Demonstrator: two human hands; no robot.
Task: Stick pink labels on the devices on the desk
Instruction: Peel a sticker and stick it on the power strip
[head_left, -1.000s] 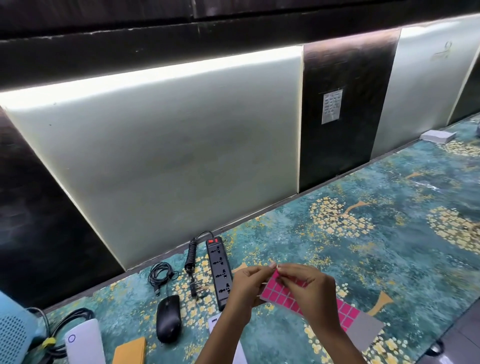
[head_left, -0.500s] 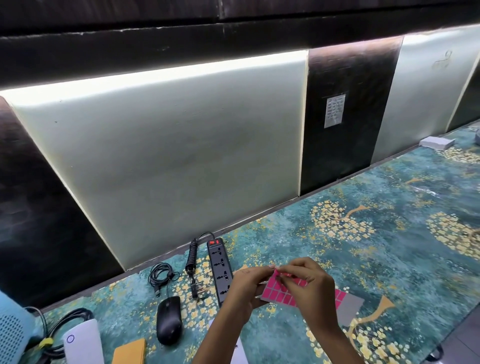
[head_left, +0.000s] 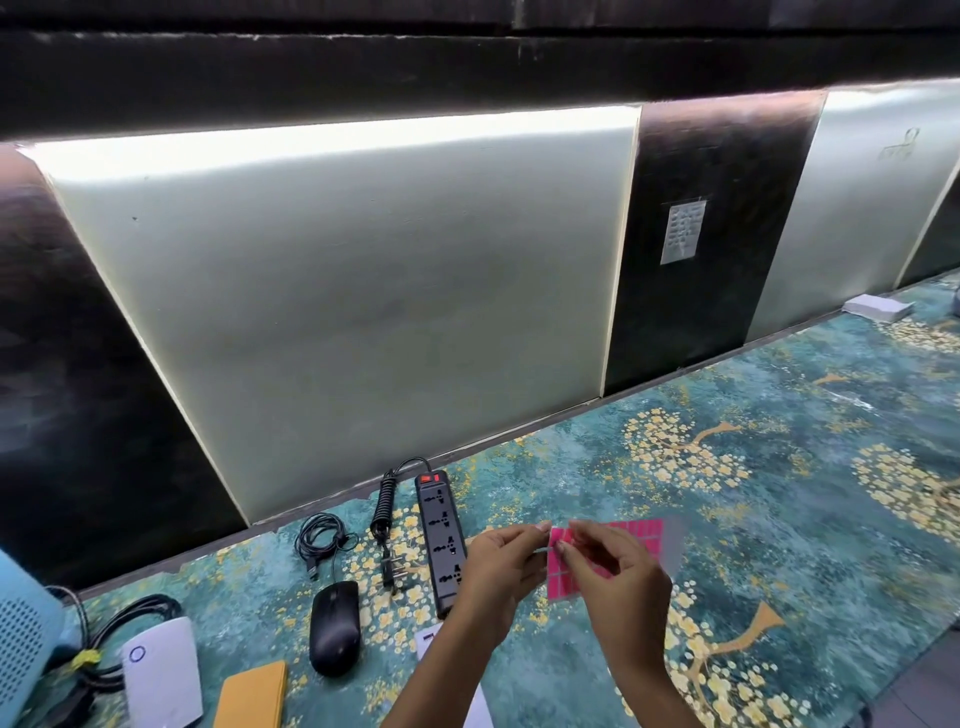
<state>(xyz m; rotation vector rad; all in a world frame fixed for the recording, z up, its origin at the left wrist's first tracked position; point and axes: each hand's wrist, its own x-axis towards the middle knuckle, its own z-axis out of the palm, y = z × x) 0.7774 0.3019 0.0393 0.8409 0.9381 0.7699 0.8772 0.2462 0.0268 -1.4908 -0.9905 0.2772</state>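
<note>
Peeling step: your left hand pinches label sheet, right hand pinches its corner. Next: stick label on power strip, left.

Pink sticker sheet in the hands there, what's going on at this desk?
A person holds a sheet of pink labels above the desk. The left hand grips its edge while the right hand pinches at its corner, apparently peeling one off. The power strip and the mouse lie nearby, and no pink label shows on either.
</note>
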